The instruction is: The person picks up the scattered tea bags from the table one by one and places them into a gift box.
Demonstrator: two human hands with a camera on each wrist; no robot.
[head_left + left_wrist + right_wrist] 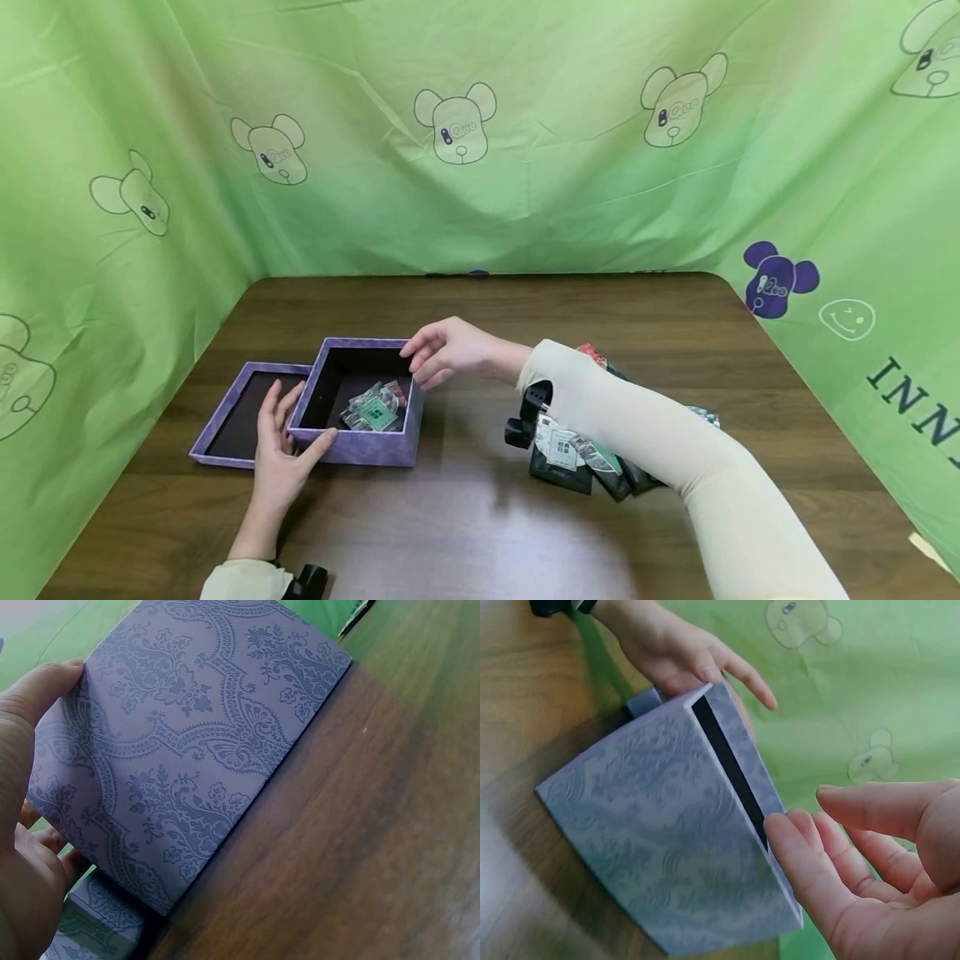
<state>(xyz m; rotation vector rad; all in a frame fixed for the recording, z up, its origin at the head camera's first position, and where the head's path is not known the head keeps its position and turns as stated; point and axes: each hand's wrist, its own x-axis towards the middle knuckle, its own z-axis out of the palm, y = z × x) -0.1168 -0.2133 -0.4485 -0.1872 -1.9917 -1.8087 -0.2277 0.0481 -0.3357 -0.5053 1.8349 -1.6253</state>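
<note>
The purple box (371,452) stands left of the tabletop's (495,308) middle, opening upward, one patterned wall toward me; I can't tell its long axis. Small packets (377,412) lie inside, toward the near right. My left hand (279,467) grips its near-left corner; my right hand (459,350), fingers loosely curved around nothing, hangs at the right rim. A shallow lid (243,425) crowds the left side; wood stretches rightward to black packets (562,475) and back to the far edge.
</note>
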